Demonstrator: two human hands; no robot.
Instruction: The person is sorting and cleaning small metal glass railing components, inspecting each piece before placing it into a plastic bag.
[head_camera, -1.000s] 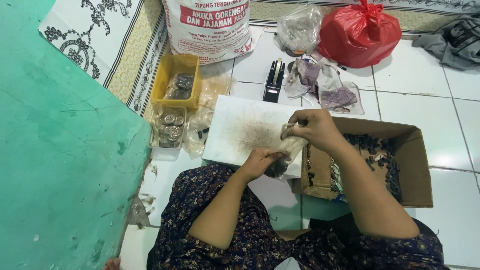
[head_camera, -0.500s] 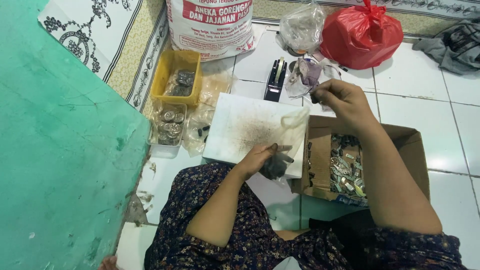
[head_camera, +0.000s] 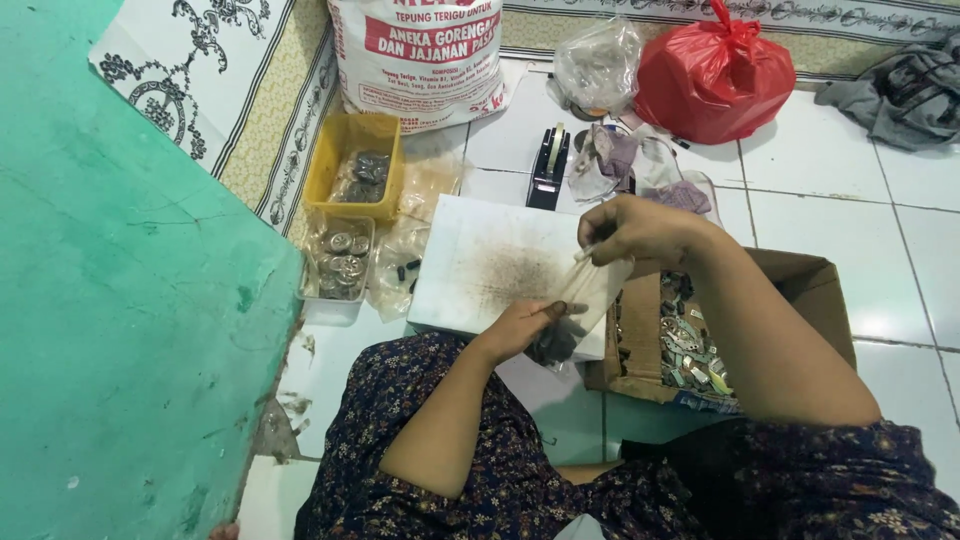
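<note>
Both hands grip one small clear bag, left hand closed on its filled bottom, right hand fingers pinching its top, sealing apparently pending.

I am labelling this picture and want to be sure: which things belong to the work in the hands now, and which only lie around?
In use:
- left hand and right hand, both holding the small clear bag
- white board under them
- cardboard box of small metal parts

Lying about:
- yellow tray
- clear tub
- tape dispenser
- red bag
- large printed sack
- grey cloth
</note>
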